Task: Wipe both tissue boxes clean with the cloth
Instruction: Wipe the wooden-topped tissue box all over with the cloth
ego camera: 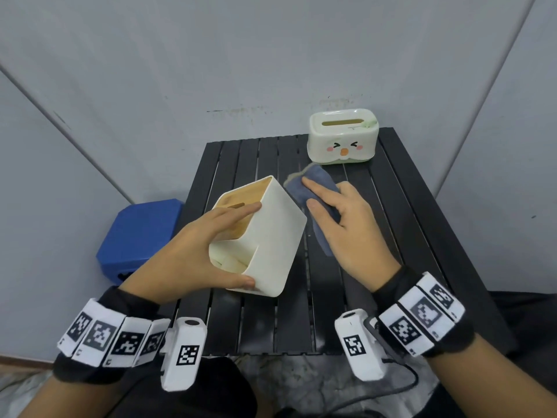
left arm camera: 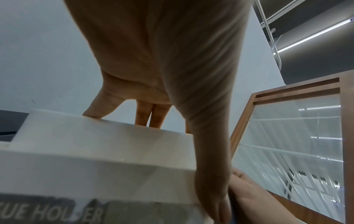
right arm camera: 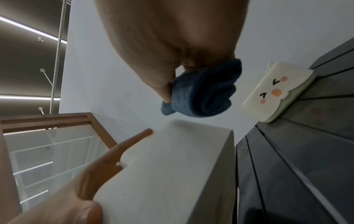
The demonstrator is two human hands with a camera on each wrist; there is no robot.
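While your left hand grips the white box, tipped up off the table near its middle, your right hand has the cloth bunched in curled fingers against the box's right side. Duck box waits at the far right corner. Left wrist: thumb wrapped round a box edge. Right wrist: cloth hangs just past the box. I'd say box one's mid-wipe; next, rotate it for fresh faces.

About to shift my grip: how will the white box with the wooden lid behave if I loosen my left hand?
The white box is tilted, held up by the left hand, so it would probably drop or tip. Its smooth walls look slippery under a loose hold. The rigid shell should not flex; the wooden lid could perhaps slide off.
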